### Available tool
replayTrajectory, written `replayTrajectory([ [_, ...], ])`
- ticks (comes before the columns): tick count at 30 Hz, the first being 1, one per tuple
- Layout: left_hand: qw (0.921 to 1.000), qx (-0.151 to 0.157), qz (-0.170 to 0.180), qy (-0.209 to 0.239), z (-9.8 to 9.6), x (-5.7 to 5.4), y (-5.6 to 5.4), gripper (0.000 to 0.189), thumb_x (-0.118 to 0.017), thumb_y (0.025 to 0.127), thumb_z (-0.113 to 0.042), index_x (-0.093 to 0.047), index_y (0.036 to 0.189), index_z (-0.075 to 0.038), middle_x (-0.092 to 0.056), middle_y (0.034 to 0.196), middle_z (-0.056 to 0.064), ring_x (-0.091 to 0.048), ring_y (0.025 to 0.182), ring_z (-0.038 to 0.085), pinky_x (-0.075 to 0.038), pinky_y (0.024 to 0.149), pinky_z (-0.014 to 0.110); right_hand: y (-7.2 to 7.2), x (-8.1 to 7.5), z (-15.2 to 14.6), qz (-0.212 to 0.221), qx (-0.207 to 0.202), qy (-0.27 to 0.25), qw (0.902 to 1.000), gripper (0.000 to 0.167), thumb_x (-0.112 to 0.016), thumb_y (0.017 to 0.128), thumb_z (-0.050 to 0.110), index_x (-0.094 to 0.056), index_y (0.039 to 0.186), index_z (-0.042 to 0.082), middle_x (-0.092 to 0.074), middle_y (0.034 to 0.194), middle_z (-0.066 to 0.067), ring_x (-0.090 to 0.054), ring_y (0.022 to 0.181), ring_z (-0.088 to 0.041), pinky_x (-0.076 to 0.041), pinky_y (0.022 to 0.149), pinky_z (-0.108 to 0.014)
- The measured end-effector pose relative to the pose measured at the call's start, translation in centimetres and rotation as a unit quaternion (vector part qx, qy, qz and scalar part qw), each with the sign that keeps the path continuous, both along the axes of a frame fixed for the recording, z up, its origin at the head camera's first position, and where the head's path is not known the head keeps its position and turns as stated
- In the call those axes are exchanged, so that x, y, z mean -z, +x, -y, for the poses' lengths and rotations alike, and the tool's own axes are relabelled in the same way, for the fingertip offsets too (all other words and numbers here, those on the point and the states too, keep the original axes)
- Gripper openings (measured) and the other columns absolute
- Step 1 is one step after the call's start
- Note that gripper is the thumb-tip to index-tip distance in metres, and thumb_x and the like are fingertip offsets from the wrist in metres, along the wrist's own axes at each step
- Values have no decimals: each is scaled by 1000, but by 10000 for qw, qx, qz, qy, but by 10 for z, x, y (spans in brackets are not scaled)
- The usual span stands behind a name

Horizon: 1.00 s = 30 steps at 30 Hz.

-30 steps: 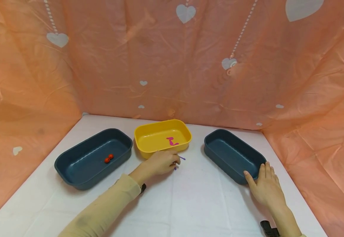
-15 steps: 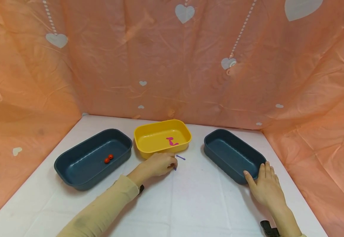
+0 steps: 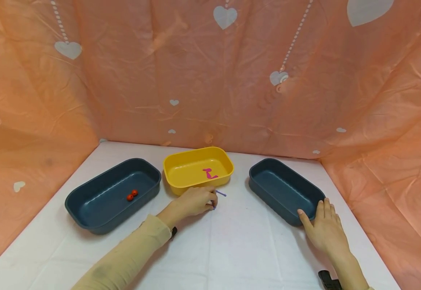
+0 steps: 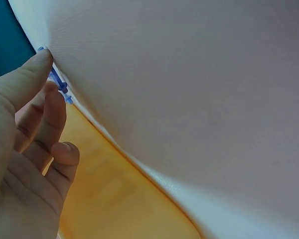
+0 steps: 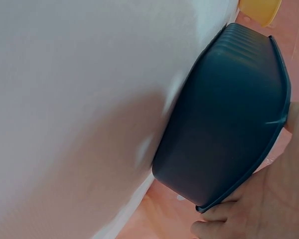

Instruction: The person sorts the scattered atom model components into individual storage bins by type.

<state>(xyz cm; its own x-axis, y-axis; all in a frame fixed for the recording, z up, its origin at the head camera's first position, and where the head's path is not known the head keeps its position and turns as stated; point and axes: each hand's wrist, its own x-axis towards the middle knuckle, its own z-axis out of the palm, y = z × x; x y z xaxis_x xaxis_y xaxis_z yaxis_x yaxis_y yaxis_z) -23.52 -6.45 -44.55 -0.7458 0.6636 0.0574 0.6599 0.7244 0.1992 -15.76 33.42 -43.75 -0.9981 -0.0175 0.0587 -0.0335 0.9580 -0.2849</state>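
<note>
My left hand (image 3: 193,200) is just in front of the yellow tray (image 3: 176,188), its thumb and forefinger pinching a small purple stick (image 4: 58,79) with knobbed ends. In the head view, a thin purple stick (image 3: 221,194) juts out to the right past the forefinger, low over the white cloth. A second knobbed tip shows at the fingertips in the left wrist view; the fingers hide the rest. On the right, my other hand (image 3: 326,231) rests against the near corner of a dark blue tray (image 3: 286,189), fingers straight, thumb at the rim.
Another dark blue tray (image 3: 98,189) stands at the left with two red beads (image 3: 132,195) in it. Flat pink pieces (image 3: 209,174) lie inside the yellow tray. Orange sheeting (image 3: 210,80) with heart prints encloses the back and sides of the white-covered table (image 3: 243,249).
Half a second ago, the purple stick lay just beyond the left fingers; now the forefinger overlaps its end. The lower purple tip has gone mostly behind the fingertips. The right hand stays put.
</note>
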Motion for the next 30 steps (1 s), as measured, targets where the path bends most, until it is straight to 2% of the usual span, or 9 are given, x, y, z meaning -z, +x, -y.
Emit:
replayTrajectory([
  [8,9996,130,-247,90,0,2,-1,6,-83,91,-24,-77,93,-26,-61,94,-11,-62,92,11,-54,87,29,0,1,0,-68,6,6,10000,99,-36,109,57,-11,148,-31,-4,157,-51,-9,145,-68,-14,116,-76],
  [15,9981,302,-527,60,-3,2,-1,7,-79,95,-23,-73,91,-22,-63,96,-7,-61,99,16,-52,94,32,0,1,0,-66,11,-12,10000,99,-36,109,57,-10,148,-30,-3,157,-51,-9,145,-68,-14,116,-76],
  [22,9995,111,-305,39,-5,3,-1,6,-75,98,-24,-70,96,-21,-63,96,-9,-58,98,15,-51,96,32,0,0,1,-41,29,-23,10000,100,-36,109,57,-10,149,-30,-3,157,-51,-8,146,-68,-14,117,-76],
  [30,9996,77,-276,63,-6,3,0,7,-74,99,-26,-70,98,-21,-64,97,-8,-59,97,15,-52,92,32,0,1,0,-85,19,-4,10000,99,-37,109,57,-11,148,-31,-4,157,-52,-10,145,-68,-14,116,-76],
])
